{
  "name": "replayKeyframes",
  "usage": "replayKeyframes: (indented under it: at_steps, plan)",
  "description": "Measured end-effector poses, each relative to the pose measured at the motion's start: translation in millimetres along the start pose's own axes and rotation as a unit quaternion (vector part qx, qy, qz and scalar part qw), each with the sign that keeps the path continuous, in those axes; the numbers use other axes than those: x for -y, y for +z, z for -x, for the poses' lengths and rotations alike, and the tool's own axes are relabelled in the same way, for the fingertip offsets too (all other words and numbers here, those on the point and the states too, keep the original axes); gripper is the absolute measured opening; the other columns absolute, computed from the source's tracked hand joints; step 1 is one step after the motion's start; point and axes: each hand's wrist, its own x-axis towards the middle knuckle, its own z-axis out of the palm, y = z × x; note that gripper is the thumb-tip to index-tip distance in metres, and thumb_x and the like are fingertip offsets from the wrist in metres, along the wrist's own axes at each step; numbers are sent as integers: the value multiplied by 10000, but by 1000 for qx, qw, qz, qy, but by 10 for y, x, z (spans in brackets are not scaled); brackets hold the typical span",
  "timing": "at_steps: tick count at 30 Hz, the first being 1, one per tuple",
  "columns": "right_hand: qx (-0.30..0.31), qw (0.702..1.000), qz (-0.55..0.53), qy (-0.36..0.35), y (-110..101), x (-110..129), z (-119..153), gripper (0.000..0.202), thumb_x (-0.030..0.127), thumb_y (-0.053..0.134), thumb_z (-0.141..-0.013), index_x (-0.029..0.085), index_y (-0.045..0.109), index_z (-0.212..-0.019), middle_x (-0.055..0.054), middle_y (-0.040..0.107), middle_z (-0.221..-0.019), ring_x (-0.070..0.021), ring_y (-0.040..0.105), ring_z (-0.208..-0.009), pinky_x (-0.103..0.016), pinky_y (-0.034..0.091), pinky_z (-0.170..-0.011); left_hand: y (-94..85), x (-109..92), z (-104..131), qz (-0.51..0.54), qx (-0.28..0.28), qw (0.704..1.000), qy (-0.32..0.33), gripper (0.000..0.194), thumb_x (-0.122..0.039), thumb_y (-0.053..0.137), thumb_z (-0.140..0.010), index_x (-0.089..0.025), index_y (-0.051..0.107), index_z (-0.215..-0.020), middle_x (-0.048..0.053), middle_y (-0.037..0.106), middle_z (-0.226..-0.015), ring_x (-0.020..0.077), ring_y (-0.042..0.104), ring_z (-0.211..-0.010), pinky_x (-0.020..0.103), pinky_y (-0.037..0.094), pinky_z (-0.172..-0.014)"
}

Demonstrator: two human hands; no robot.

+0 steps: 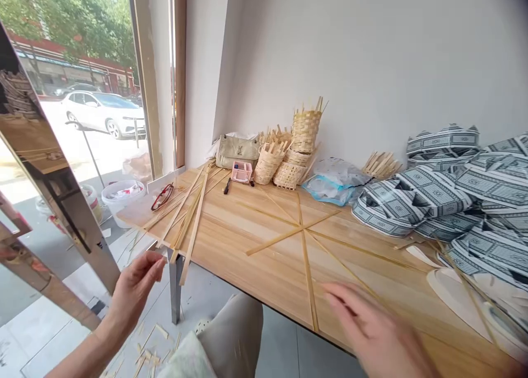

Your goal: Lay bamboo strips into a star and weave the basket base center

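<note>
— Strips [303, 232] crossed star-like at table [256, 268] centre; hands?
— Right hand [371, 328], five o'clock, blurred, fingers spread over one strip. Left hand [134, 287], eight o'clock, loosely curled, empty.

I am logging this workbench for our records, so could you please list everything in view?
table: one, light wood, centre.
crossed strips: several, pale yellow, laid star-wise mid-table.
loose strips: a bundle, pale yellow, left end of the table.
small baskets: several, tan woven, stacked by the wall.
handbag: one, beige, left of the baskets.
pink box: one, in front of the handbag.
glasses: one pair, red-framed, left table edge.
plastic bag: one, clear and bluish, right of the baskets.
patterned packs: many, grey and white, heaped at right.
bucket: one, white, on the floor by the window.
car: one, white, outside.
left hand: open, off the table's left edge.
right hand: blurred, open, over the near edge.
</note>
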Motion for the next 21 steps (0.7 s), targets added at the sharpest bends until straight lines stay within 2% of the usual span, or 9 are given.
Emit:
replayKeyframes:
  at_steps: [2,4,6,8,11,14,17,21]
  plan:
    - [73,992,-61,-80,211,514,-173,207,170,398,-800,226,597,-794,-14,652,-758,-141,605,-653,-228,464,-567,24,130,10,76,-33,994,-74,257,-427,632,-664,-183,552,-685,-24,477,-607,112,426,-572,203,371,-539]
    - [140,978,-104,-111,417,926,-337,232,101,383,-795,211,586,-777,-14,634,-768,-130,587,-678,-224,455,-589,86,241,18,161,-21,976,-148,281,-417,669,-631,-178,546,-712,-22,501,-665,107,454,-609,203,397,-567]
    - [189,965,-135,-119,644,1227,-500,218,62,417,-778,200,586,-786,-16,625,-812,-135,574,-747,-229,445,-640,152,313,0,241,-4,948,-210,299,-406,696,-606,-172,551,-722,-24,516,-667,101,479,-618,198,409,-568]
    - [219,950,-172,-139,901,1443,-660,196,58,447,-773,191,588,-795,-19,624,-852,-137,565,-805,-229,432,-697,199,345,-44,303,-6,921,-244,302,-388,711,-595,-167,580,-754,-26,538,-658,90,501,-607,192,416,-569]
    - [238,939,-193,-154,1292,1660,-862,180,75,472,-763,177,583,-861,-40,614,-941,-148,548,-899,-240,409,-764,218,351,-119,349,-36,904,-244,310,-347,729,-580,-171,631,-816,-16,597,-727,86,536,-642,191,428,-611]
    - [262,935,-180,-155,1569,1780,-968,158,104,502,-744,168,566,-874,-46,604,-956,-157,537,-916,-245,399,-764,200,343,-158,361,-42,900,-240,325,-325,726,-583,-174,655,-862,11,634,-831,110,556,-734,207,436,-666]
    - [267,937,-149,-168,1689,1825,-973,91,130,512,-740,174,554,-808,-33,601,-913,-156,533,-872,-244,392,-733,182,323,-152,366,-31,894,-258,362,-317,719,-596,-170,653,-921,40,635,-922,132,553,-800,226,438,-710]
    - [252,946,-96,-180,1728,1842,-930,94,112,485,-745,180,545,-771,-21,600,-869,-149,533,-828,-239,381,-678,176,282,-105,365,-6,893,-264,415,-347,677,-661,-203,604,-1043,51,606,-1026,162,529,-919,247,426,-769]
